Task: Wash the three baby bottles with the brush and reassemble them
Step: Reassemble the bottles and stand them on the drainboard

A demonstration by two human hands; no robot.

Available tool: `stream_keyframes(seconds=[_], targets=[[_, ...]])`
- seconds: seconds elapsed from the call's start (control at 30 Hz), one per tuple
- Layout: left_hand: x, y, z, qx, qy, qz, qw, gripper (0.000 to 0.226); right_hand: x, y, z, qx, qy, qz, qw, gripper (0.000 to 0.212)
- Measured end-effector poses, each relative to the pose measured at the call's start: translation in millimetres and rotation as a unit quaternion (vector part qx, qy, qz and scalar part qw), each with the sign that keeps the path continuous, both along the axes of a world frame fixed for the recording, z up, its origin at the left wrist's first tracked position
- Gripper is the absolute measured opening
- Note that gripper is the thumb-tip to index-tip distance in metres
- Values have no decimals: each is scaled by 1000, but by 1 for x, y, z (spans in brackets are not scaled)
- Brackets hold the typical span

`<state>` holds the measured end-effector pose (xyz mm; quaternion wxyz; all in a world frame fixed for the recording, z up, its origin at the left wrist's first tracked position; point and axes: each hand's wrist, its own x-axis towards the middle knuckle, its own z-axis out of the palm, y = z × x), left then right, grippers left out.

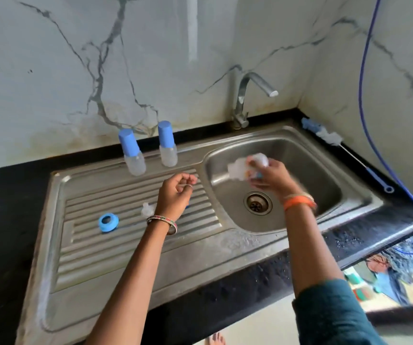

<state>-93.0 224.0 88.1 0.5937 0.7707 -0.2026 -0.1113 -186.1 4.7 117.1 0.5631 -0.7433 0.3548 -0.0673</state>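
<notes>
Holding the third bottle (240, 169), blurred, over the sink (300, 155) in the right hand (270, 175), the left hand (175, 192) loosely curled and empty, the person seems near the end: two capped bottles (148, 149) stand behind, while ring (108, 222), teat (147, 209) await refitting, brush (345, 151) on the desk.

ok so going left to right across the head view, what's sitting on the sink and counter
blue ring → capped bottle → clear teat → second capped bottle → left hand → faucet → right hand gripping a blurred open bottle over the basin → bottle brush
</notes>
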Motion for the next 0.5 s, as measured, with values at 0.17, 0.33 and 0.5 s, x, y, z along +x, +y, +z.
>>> stream_keyframes(seconds=[0.17,0.33,0.5], targets=[[9,1,6,-27,120,-30,992,29,-1,-6,-7,-67,-68,73,993,36],[8,6,9,-55,214,-28,975,20,8,6,-30,-86,-69,-137,984,54],[-15,0,4,-73,252,-80,962,20,19,46,-33,139,-202,-193,950,63]])
